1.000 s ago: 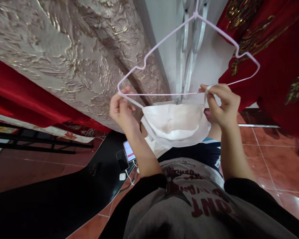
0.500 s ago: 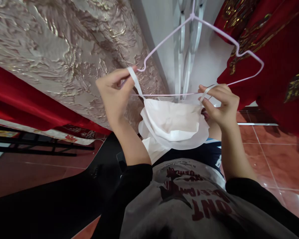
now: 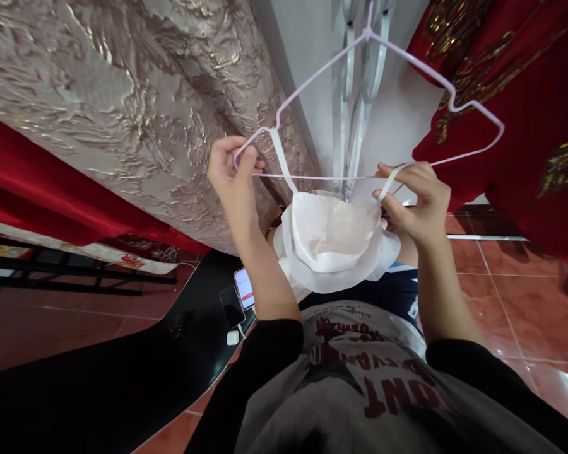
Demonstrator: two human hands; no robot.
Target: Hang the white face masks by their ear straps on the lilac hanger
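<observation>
Upside-down red letters "ONT" (image 3: 398, 392) on shirt (image 3: 331, 407); smaller lettering unclear.

Clear room is offered through the hanger's (image 3: 367, 34) middle! The left corner is filled by the left hand (image 3: 236, 165), the gap beside it crossed by a strap (image 3: 284, 161); below, passage is blocked by the garment (image 3: 334, 230), the left flank by brocade (image 3: 170, 126).

Black bench (image 3: 99, 372): 2 phones (image 3: 231, 307) (1 lit)
</observation>
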